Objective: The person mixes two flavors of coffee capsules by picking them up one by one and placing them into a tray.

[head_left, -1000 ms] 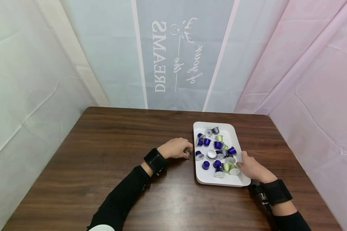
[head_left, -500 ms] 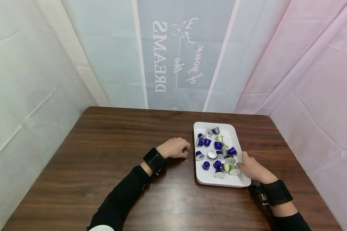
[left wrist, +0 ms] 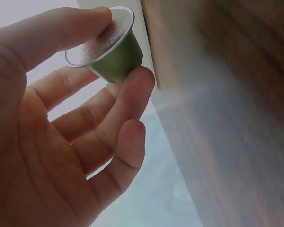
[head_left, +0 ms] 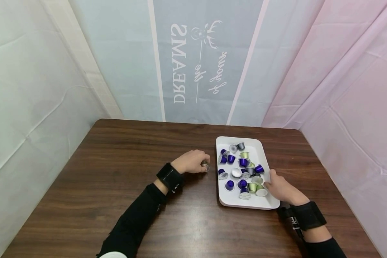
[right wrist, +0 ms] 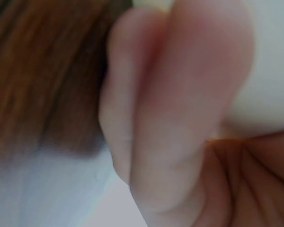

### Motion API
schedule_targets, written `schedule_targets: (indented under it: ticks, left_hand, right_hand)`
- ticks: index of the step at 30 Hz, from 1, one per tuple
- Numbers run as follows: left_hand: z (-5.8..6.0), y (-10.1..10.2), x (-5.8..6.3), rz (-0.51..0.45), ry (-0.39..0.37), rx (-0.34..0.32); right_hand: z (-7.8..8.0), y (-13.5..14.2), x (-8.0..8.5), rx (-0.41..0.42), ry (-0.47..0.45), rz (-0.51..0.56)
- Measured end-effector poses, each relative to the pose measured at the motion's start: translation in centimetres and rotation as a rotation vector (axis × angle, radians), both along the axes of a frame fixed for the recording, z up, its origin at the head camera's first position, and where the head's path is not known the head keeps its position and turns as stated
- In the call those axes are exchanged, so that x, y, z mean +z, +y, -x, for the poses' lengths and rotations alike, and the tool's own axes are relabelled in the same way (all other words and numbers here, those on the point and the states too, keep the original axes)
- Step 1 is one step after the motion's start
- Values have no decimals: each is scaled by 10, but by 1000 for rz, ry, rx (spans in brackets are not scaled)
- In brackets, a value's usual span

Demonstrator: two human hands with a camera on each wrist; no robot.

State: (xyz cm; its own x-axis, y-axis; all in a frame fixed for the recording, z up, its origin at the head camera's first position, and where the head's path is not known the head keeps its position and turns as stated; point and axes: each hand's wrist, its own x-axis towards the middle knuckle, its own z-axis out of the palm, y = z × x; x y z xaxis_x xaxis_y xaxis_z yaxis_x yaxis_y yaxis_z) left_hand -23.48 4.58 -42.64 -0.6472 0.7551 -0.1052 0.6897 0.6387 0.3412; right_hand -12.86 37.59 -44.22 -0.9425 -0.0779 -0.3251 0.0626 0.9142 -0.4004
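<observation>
Between thumb and fingertips, my left hand (head_left: 191, 162) pinches a green coffee capsule (left wrist: 120, 59) just left of the tray, its pale foil lid under the thumb in the left wrist view. My right hand (head_left: 283, 187) grips the right rim of the white tray (head_left: 227, 199), with the thumb at the inner edge. Close and blurred, the right fingers (right wrist: 180, 109) appear curled in the right wrist view, and the part of the rim they hold is hidden. Several blue, green, grey and silver capsules lie scattered in the tray, among them a blue capsule (head_left: 229, 185) and a green capsule (head_left: 244, 154).
The brown wooden table (head_left: 132, 150) spreads out left and in front of the tray. Behind it hangs a grey-blue cloth (head_left: 206, 107) with mirrored lettering. Pale curtains stand on both sides.
My left hand has drawn slightly left and away from the tray, keeping the green capsule in its fingers. The right hand and the tray stay nearly where they were.
</observation>
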Motion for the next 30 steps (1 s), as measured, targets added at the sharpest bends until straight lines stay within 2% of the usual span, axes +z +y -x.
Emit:
schedule_targets:
  ticks: [7, 14, 22, 30]
  left_hand:
    - [2, -5, 3, -11, -19, 20]
    - [8, -7, 7, -31, -5, 46]
    - [14, -6, 28, -55, 18, 52]
    - [20, 1, 49, -31, 40, 45]
  right_hand:
    - [0, 2, -1, -5, -11, 3]
    - [1, 1, -1, -6, -7, 11]
    - [0, 0, -1, -1, 4, 10]
    - [1, -1, -1, -14, -9, -7]
